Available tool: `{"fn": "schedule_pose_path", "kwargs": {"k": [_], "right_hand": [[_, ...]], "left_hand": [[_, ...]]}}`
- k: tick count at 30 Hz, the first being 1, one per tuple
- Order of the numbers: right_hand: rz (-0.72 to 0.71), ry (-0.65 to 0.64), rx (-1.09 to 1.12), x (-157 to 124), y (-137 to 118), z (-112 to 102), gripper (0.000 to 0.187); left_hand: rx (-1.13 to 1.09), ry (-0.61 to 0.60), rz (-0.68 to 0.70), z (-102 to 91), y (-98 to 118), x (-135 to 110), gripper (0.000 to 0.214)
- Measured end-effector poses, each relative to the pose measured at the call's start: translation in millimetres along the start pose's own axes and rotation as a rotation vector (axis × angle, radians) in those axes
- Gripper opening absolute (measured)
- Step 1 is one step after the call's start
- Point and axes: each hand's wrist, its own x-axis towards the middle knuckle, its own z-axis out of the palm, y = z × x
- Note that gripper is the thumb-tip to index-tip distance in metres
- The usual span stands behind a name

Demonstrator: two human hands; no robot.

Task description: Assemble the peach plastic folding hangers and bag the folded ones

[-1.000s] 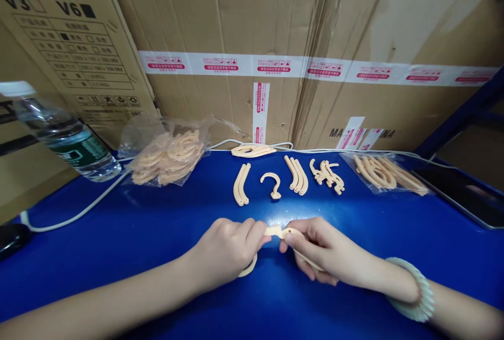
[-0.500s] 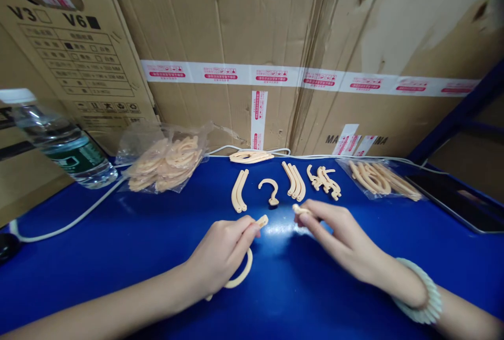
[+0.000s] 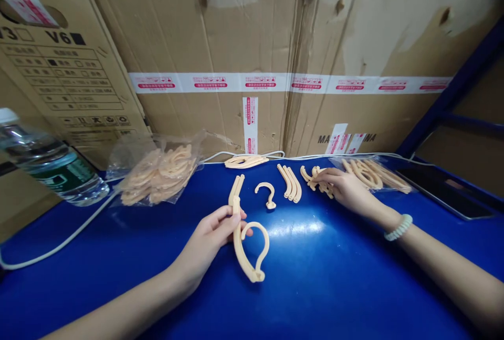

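My left hand (image 3: 220,227) is closed round a beige plastic hanger arm (image 3: 241,250), gripping its upper part. A curved hanger hook (image 3: 266,240) is joined at the arm's lower end and bends up beside it. My right hand (image 3: 348,187) is over a small pile of beige plastic pieces (image 3: 305,174). Its fingertips are pinched together at one of the pieces, partly hidden by the hand. A loose hook (image 3: 271,195) lies between the hands. To its right is a row of three hanger arms (image 3: 290,185); another arm (image 3: 233,193) lies partly behind the held one.
Clear bags of beige parts (image 3: 157,177) lie at the left, and another bag (image 3: 368,172) at the right beside a dark phone (image 3: 441,193). A water bottle (image 3: 59,169) stands far left. Cardboard boxes (image 3: 212,124) wall the back, with a white cable (image 3: 86,229) along the table.
My right hand has moved away to the right and back, onto the pile of small pieces. My left hand has turned the hanger arm lengthwise, bringing its hook out to the right.
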Motion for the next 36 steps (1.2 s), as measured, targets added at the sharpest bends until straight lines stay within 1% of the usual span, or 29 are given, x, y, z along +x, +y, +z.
{"fn": "schedule_pose_path", "kwargs": {"k": [2,3,5,7,8,10,11,14,16,18,19,20,21,23,24,25,26,28,29,30,31,34,36], "right_hand": [[0.010,0.031,-0.003,0.8,-11.2,-3.0,0.048],[-0.001,0.048,0.009,1.6,-21.6,-5.8,0.050],[-0.071,0.082,0.063,3.0,-50.5,-12.1,0.050],[-0.222,0.079,0.137,2.4,-84.1,-16.5,0.042],[-0.312,0.047,0.146,1.1,-100.0,-17.2,0.037],[-0.467,-0.027,0.106,-3.2,-125.0,-14.8,0.027],[-0.519,-0.054,0.069,-5.7,-133.2,-12.0,0.026],[-0.586,-0.062,-0.022,-11.7,-142.5,-1.2,0.031],[-0.590,-0.046,-0.021,-13.0,-141.5,3.9,0.027],[-0.576,-0.041,0.020,-12.3,-140.0,5.2,0.024],[-0.562,-0.041,0.044,-11.7,-139.7,4.6,0.023],[-0.545,-0.042,0.062,-11.0,-139.7,3.5,0.023],[-0.527,-0.044,0.075,-10.4,-140.0,2.3,0.024],[-0.493,-0.046,0.081,-9.9,-141.2,0.1,0.023],[-0.478,-0.043,0.077,-9.9,-141.9,-0.5,0.022],[-0.468,-0.035,0.072,-10.2,-142.7,-0.8,0.022],[-0.464,-0.023,0.066,-10.7,-143.7,-0.6,0.021],[-0.467,0.007,0.057,-12.1,-146.0,0.5,0.020],[-0.474,0.026,0.057,-13.0,-147.4,1.4,0.019],[-0.484,0.045,0.056,-13.9,-148.8,2.4,0.019],[-0.492,0.059,0.052,-14.8,-150.2,3.4,0.019],[-0.525,0.069,0.023,-17.0,-153.6,6.1,0.018],[-0.531,0.060,0.016,-17.5,-154.7,7.4,0.019]], "left_hand": [[-0.013,0.000,0.012,0.0,-1.8,-0.2,0.039],[-0.019,-0.005,0.020,0.2,-2.9,0.1,0.038],[-0.032,-0.024,0.036,0.9,-5.0,0.7,0.036],[-0.043,-0.040,0.050,1.5,-6.9,1.0,0.035],[-0.047,-0.046,0.056,1.9,-7.6,0.9,0.035],[-0.051,-0.062,0.066,2.9,-8.5,0.1,0.036],[-0.050,-0.073,0.067,3.6,-8.8,-0.6,0.037],[-0.039,-0.108,0.058,6.6,-9.4,-2.7,0.038],[-0.027,-0.117,0.053,8.4,-10.0,-3.4,0.038],[-0.002,-0.091,0.073,8.9,-11.2,-3.3,0.037],[0.020,-0.059,0.107,8.3,-11.9,-3.1,0.038],[0.056,-0.007,0.173,7.2,-12.6,-3.0,0.040],[0.116,0.060,0.269,5.6,-13.3,-3.1,0.043],[0.338,0.202,0.534,2.0,-14.6,-5.0,0.048],[0.501,0.235,0.677,0.5,-15.2,-6.8,0.048],[0.677,0.219,0.810,-0.3,-15.8,-9.1,0.046],[0.842,0.153,0.918,-0.2,-16.4,-11.7,0.043],[1.065,-0.053,1.056,2.6,-18.0,-16.7,0.033],[1.123,-0.138,1.086,5.0,-18.9,-18.6,0.026],[1.162,-0.190,1.099,7.6,-19.8,-19.9,0.017],[1.198,-0.207,1.101,10.1,-20.5,-20.6,0.012],[1.308,-0.203,1.110,14.7,-21.3,-20.4,0.018],[1.354,-0.219,1.120,14.9,-20.7,-19.8,0.018]]}}
